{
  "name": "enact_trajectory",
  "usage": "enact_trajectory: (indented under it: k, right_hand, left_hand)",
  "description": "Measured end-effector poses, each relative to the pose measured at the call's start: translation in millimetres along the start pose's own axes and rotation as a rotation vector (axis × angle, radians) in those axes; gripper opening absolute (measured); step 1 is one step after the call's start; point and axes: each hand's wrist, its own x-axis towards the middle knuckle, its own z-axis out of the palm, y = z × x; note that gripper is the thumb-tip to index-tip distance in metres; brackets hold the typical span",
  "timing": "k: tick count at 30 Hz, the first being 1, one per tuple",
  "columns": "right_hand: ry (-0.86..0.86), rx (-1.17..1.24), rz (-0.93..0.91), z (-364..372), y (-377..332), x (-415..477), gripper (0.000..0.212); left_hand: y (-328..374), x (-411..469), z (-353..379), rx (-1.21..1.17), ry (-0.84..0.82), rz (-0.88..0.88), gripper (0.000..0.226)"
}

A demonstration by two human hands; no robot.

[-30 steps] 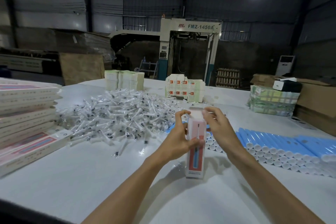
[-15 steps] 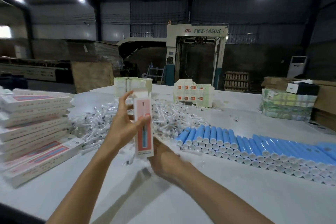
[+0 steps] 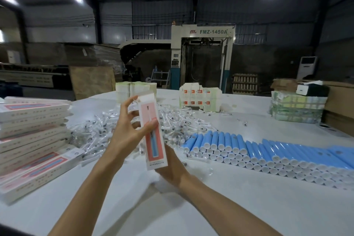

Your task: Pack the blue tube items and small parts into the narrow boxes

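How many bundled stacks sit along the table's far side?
3: a pale green stack behind the held narrow box, a white red-marked stack at centre, a green banded bundle by the cardboard at right. The box may hide others.

Left hand (image 3: 126, 136) pinches the narrow box (image 3: 156, 151) near-upright, thumb across its front; right hand (image 3: 172, 166) meets its lower end, fingers hidden. Blue tubes (image 3: 249, 149) line the surface (image 3: 229, 207) at right.
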Motion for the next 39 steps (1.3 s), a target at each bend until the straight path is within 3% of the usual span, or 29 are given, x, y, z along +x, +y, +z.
enact_trajectory:
  k: [3, 7, 12, 16, 21, 26, 31, 39]
  right_hand:
    - [0.272, 0.098, 0.04, -42.4, -13.6, -3.9, 0.012]
    - [0.705, 0.111, -0.065, -120.5, -25.9, -14.4, 0.015]
    - [0.933, 0.227, -0.22, -197.2, -54.2, -43.9, 0.024]
    - [0.908, 0.259, -0.305, -214.6, -74.1, -67.6, 0.025]
    - [0.743, 0.017, -0.297, -206.2, -77.9, -76.8, 0.017]
    - [0.673, -0.172, -0.2, -192.3, -67.1, -77.6, 0.037]
    - [0.716, -0.383, -0.159, -199.2, -71.7, -71.5, 0.023]
    - [0.457, -0.572, 0.049, -194.2, -73.6, -69.7, 0.01]
  left_hand:
    - [2.6, -1.0, 25.5, -0.014, -0.067, -0.02, 0.089]
    - [-3.6, -3.0, 82.8, 0.078, -0.22, 0.059, 0.084]
    - [-13.1, -7.5, 150.1, 0.127, -0.308, 0.129, 0.076]
    - [-18.1, -18.3, 180.0, 0.15, -0.344, 0.127, 0.074]
    - [-32.6, -33.3, 189.9, 0.086, -0.347, 0.09, 0.075]
    - [-37.3, -38.8, 188.9, 0.023, -0.333, 0.066, 0.079]
    - [-37.9, -39.3, 187.9, -0.012, -0.381, 0.073, 0.081]
    - [-34.5, -44.2, 188.2, -0.088, -0.391, 0.075, 0.096]
